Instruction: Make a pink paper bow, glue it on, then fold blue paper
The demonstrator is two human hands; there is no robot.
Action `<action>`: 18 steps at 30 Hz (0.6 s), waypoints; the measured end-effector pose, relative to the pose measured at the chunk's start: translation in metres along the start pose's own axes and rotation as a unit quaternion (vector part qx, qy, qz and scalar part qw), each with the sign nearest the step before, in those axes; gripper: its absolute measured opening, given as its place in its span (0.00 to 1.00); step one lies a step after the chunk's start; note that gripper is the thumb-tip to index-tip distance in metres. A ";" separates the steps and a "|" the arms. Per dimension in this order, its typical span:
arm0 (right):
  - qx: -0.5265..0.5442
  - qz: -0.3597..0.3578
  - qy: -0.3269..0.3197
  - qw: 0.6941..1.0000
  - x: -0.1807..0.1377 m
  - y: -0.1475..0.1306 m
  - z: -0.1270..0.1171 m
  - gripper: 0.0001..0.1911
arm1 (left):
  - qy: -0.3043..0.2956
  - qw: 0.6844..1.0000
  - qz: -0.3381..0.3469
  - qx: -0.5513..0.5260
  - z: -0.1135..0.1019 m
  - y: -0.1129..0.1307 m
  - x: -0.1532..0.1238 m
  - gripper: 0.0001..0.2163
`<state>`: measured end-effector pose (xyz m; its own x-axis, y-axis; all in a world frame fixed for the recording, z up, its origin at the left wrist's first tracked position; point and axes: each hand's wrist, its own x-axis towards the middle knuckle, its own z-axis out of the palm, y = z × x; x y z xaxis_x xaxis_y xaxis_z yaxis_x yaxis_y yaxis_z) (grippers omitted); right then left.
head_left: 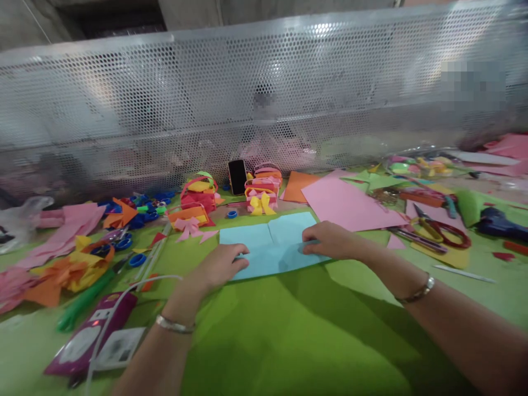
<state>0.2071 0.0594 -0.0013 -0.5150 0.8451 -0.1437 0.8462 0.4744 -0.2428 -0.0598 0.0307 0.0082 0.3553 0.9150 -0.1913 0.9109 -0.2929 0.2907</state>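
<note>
A sheet of light blue paper (272, 247) lies in front of me on the green table, with a crease across its upper part and its near edge slightly raised. My left hand (223, 264) grips its left end, thumb and fingers curled at the near side. At the right end, my right hand (328, 240) pinches the paper between thumb and fingers. Just beyond the sheet stand small paper baskets, a red one (199, 199) and a pink one with a yellow bow (262, 204). An orange basket (188, 214) with a pink bow sits by the sheet's upper left corner.
A perforated metal panel (165, 104) closes off the back, with a phone (237, 177) before it. Pink paper (350, 203), red-handled scissors (451, 235) and a blue glue gun (501, 221) lie rightward. Leftward are a green knife (84, 302), a purple power strip (93, 335) and its white cable (109, 313).
</note>
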 end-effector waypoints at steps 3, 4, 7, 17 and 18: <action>-0.008 0.003 -0.003 1.000 0.003 0.002 0.006 0.08 | -0.001 1.000 -0.012 0.010 0.003 -0.001 -0.002 0.14; -0.010 0.005 -0.003 1.000 0.003 0.002 0.008 0.08 | 0.008 1.000 -0.016 0.015 0.005 0.000 -0.002 0.16; -0.019 0.015 0.004 1.000 0.004 -0.001 0.012 0.11 | 0.057 0.998 0.009 0.031 0.012 0.012 0.000 0.22; -0.051 0.011 0.020 0.998 0.007 -0.033 0.024 0.22 | 0.075 0.997 0.005 0.037 0.040 0.028 0.010 0.32; -0.049 0.015 0.009 0.999 0.007 -0.027 0.022 0.22 | 0.068 0.997 0.000 0.033 0.038 0.024 0.009 0.34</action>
<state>0.1776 0.0466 -0.0166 -0.4880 0.8629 -0.1313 0.8707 0.4706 -0.1430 -0.0265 0.0216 -0.0225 0.3273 0.9429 -0.0620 0.9244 -0.3059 0.2278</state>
